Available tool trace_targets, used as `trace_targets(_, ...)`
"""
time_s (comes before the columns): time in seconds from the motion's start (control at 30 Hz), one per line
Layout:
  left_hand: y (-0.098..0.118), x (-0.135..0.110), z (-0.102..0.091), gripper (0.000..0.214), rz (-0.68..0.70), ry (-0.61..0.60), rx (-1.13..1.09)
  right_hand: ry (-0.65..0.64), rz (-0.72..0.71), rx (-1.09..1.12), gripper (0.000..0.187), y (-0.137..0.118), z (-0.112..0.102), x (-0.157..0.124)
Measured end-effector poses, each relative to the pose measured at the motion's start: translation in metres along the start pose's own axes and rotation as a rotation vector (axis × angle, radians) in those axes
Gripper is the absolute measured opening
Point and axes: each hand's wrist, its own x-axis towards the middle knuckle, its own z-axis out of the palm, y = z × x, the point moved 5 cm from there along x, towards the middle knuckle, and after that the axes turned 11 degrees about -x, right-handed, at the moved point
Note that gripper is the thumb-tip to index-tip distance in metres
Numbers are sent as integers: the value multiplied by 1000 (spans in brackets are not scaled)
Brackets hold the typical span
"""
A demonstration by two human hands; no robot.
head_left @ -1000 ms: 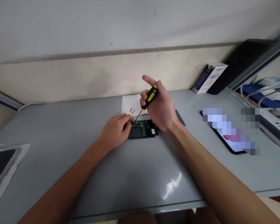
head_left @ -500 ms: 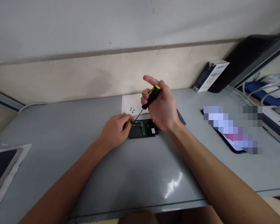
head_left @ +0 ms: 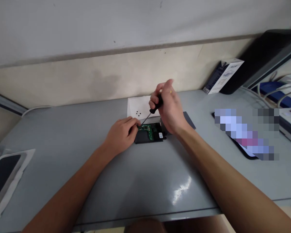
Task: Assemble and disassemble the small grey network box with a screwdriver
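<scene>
Right hand (head_left: 170, 110): closed round screwdriver (head_left: 156, 105), tip slanting down onto circuit board (head_left: 147, 130) just left of and below it; left hand (head_left: 122, 133): fingers together, pinching the board's left end against the table (head_left: 135, 181); loose screws (head_left: 137, 113) on paper (head_left: 133, 104) beyond both hands; risk: slanted tip may slip and gouge the board.

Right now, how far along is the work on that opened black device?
Done: a few small screws lie on the white paper, and the green board is exposed. In hand: the right hand holds the screwdriver, tip at the board's left corner; the left hand rests at the black case's left end. Left: the board sits in the case.
</scene>
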Motion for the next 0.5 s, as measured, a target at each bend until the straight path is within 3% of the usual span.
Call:
trace_targets(0.17,0,0,-1,28,-3,1,-7,-97,48,128,43,-3,-1,0)
trace_targets(0.27,1,-1,-2,29,0,5,-5,-161,82,151,46,-3,0,-3)
trace_targets(0.5,1,-1,-2,30,8,-8,-4,-22,30,77,60,-1,2,-5)
